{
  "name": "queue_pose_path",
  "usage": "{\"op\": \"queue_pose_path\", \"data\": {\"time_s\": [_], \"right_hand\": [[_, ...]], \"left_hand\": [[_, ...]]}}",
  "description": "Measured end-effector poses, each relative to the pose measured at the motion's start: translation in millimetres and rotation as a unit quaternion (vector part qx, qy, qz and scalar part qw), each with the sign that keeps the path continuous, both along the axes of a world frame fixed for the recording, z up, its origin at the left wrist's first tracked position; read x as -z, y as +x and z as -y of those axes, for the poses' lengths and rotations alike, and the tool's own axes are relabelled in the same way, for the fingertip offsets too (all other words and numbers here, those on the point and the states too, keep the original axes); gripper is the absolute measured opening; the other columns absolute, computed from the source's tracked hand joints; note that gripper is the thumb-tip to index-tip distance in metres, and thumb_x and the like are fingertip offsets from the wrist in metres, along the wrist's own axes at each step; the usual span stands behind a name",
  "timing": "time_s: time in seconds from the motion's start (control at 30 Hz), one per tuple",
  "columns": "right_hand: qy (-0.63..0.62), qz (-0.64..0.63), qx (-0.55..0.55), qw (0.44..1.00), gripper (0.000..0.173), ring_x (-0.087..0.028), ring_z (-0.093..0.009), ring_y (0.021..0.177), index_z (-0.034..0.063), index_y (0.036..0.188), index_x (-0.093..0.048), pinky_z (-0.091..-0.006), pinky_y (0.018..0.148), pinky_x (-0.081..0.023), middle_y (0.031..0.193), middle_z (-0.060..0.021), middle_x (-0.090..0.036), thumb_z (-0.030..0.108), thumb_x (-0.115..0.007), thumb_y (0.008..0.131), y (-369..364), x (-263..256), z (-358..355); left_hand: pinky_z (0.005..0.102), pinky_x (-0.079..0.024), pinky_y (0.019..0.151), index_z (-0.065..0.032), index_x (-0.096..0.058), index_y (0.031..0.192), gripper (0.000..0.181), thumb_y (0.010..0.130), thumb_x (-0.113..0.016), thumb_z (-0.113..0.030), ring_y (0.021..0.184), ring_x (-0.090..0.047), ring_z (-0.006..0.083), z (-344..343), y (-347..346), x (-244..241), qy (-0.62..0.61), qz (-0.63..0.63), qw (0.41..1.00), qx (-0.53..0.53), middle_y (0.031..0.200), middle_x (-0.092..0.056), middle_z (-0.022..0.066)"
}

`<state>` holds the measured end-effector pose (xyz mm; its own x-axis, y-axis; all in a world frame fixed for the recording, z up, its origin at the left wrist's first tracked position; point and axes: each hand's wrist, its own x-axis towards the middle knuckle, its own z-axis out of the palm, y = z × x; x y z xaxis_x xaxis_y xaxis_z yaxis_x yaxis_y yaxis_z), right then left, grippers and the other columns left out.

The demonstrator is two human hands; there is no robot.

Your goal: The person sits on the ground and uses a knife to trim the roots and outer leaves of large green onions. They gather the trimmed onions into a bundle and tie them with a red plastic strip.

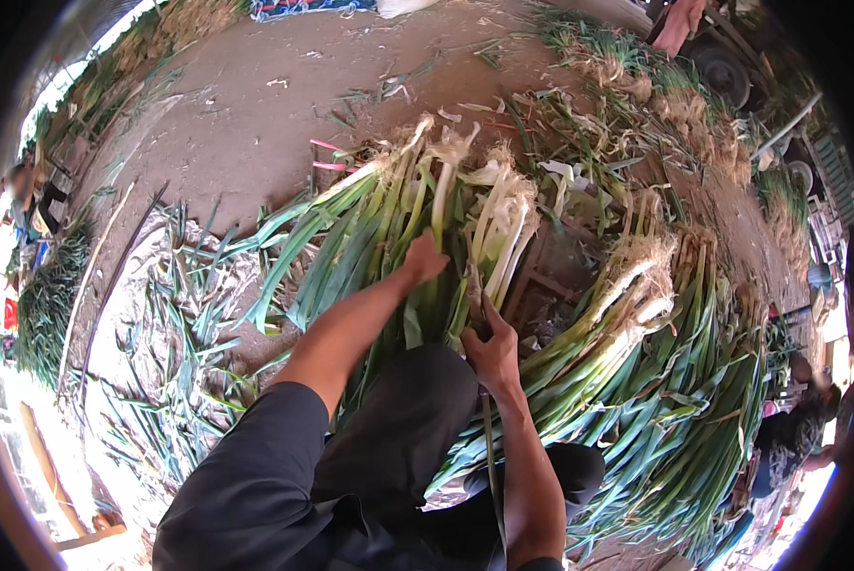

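My left hand [424,258] is closed around the pale shank of a large, leek-like green onion [440,196], its roots pointing away from me. Gripped in my right hand [492,350] is a slim hand-held tool [474,289], apparently an air blow gun, with a thin hose [491,442] trailing down along my forearm. Just beyond the tool's tip lie peeled white onion stalks [507,246]. More green onions [355,235] spread to the left of my left hand, leaves toward me. My fingers hide part of the tool's body.
To the right, a thick pile of rooted onions [634,357] rests near a wooden frame [541,278]. Cut leaves [177,342] litter a pale sheet on the left. Peelings [591,135] lie ahead. Other people [791,442] are at both sides, and a wheel [719,71] stands far right.
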<state>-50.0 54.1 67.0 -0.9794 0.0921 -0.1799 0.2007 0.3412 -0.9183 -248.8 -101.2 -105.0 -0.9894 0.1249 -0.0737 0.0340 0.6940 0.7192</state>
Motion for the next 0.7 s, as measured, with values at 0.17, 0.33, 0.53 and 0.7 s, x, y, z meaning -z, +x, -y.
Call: {"op": "queue_pose_path", "data": {"time_s": [0.17,0.33,0.53,0.7], "right_hand": [[0.018,-0.033,-0.002,0.999,0.069,-0.051,-0.011,0.065,-0.0056,0.15,-0.047,-0.027,0.062,-0.046,0.074,-0.0085,-0.055,0.007,-0.061,0.084,-0.7,-3.1,-5.0],[0.023,-0.003,-0.028,0.999,0.07,-0.053,-0.012,0.067,-0.007,0.15,-0.046,-0.0272,0.063,-0.046,0.077,-0.0095,-0.057,0.01,-0.063,0.084,-10.1,5.3,-1.8],[0.004,-0.007,-0.047,0.999,0.072,-0.053,-0.012,0.068,-0.007,0.151,-0.045,-0.0286,0.063,-0.047,0.079,-0.0099,-0.058,0.012,-0.063,0.084,-17.7,10.3,17.9],[0.019,0.016,-0.04,0.999,0.072,-0.055,-0.014,0.069,-0.0074,0.151,-0.045,-0.0295,0.065,-0.048,0.08,-0.0118,-0.06,0.012,-0.064,0.084,-12.9,7.0,5.3]], "left_hand": [[0.0584,-0.048,0.096,0.0018,-0.052,0.13,0.05,0.083,-0.065,-0.008,0.113,-0.059,0.0529,-30.3,57.1,8.3,0.103,-0.074,0.989,0.081,0.116,-0.065,0.0338],[0.0568,-0.05,0.089,0.0004,-0.063,0.11,0.027,0.083,-0.064,-0.005,0.104,-0.062,0.0523,2.7,46.0,-11.4,0.065,-0.253,0.961,0.096,0.108,-0.067,0.0271],[0.0539,-0.053,0.081,0.002,-0.064,0.101,0.023,0.088,-0.072,-0.015,0.097,-0.065,0.0466,67.4,-21.5,3.7,-0.167,-0.096,0.975,-0.107,0.109,-0.065,0.0248],[0.047,-0.054,0.073,0.0016,-0.072,0.103,0.034,0.089,-0.08,-0.029,0.087,-0.07,0.0336,38.2,-19.5,-7.5,0.095,0.208,0.968,-0.105,0.098,-0.071,0.0191]]}}
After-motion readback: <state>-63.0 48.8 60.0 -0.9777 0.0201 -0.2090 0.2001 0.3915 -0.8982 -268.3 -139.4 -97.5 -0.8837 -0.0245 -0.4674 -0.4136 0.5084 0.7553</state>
